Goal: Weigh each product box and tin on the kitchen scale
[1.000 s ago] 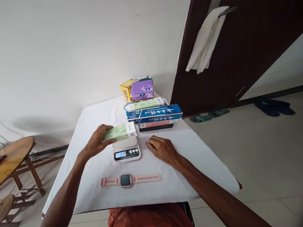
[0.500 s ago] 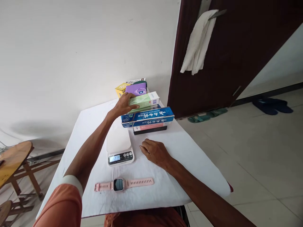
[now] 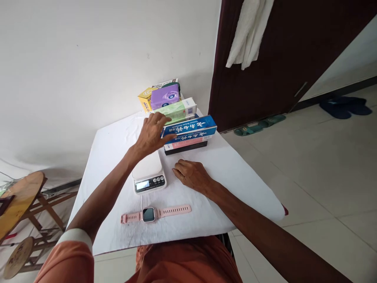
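My left hand is over the far end of the kitchen scale, thumb and fingers apart around the left end of a blue toothpaste box. The hand covers that end, so contact is hard to judge. This box tops a stack with another blue box, a pink-and-white box and a black one. Behind it lies a green-and-white box. Loosely curled, my right hand rests on the table right of the scale, with nothing visible in it. The scale's lit display is blurred.
A pink-strapped smartwatch lies in front of the scale. Farther back are a purple tissue pack and a yellow box against the wall. Left of the white-covered table stands a wooden table with a stool.
My left hand has come off the green box and moved nearer, to the blue toothpaste box's left end. My right hand stays curled on the table. The camera view has tilted slightly.
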Motion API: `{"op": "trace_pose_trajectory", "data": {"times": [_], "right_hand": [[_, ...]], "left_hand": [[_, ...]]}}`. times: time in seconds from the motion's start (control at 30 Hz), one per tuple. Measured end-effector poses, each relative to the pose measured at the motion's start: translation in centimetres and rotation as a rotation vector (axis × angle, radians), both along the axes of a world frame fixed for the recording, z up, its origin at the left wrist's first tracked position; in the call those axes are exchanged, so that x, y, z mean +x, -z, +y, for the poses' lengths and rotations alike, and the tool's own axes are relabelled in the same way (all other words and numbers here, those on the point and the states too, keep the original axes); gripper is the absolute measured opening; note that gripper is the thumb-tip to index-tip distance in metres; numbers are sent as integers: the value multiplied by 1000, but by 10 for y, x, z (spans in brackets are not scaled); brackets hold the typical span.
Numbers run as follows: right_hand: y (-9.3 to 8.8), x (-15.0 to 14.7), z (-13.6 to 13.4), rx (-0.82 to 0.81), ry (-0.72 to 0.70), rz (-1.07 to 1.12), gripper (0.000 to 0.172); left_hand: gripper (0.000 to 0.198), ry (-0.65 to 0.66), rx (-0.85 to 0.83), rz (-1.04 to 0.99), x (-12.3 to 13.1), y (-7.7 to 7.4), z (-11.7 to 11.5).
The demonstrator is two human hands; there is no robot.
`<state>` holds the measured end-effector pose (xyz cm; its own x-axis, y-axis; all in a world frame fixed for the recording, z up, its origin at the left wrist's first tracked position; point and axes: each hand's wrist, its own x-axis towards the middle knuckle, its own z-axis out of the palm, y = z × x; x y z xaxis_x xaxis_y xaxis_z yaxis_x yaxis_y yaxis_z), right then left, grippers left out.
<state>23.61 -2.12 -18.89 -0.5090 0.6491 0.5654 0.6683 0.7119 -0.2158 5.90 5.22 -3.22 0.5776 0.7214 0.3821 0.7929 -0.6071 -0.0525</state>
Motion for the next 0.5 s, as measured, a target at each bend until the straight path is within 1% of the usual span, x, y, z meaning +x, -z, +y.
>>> {"op": "trace_pose_trajectory", "data": {"times": [0.07, 0.13, 0.23, 0.33, 0.5], "right_hand": [[0, 0, 0, -2, 4, 1, 30], [-1, 0, 0, -2, 15, 11, 31], [-1, -1, 0, 8, 21, 33, 31], [-1, -1, 0, 31, 16, 44, 31], [1, 0, 1, 68, 11, 63, 32]], "left_hand": [[63, -29, -36, 76, 1, 9, -10], [63, -62, -61, 112, 0, 18, -15], [56, -84, -59, 94, -1, 27, -15], [46, -92, -62, 54, -2, 27, -14], [44, -74, -214, -38, -3, 23, -9]]}}
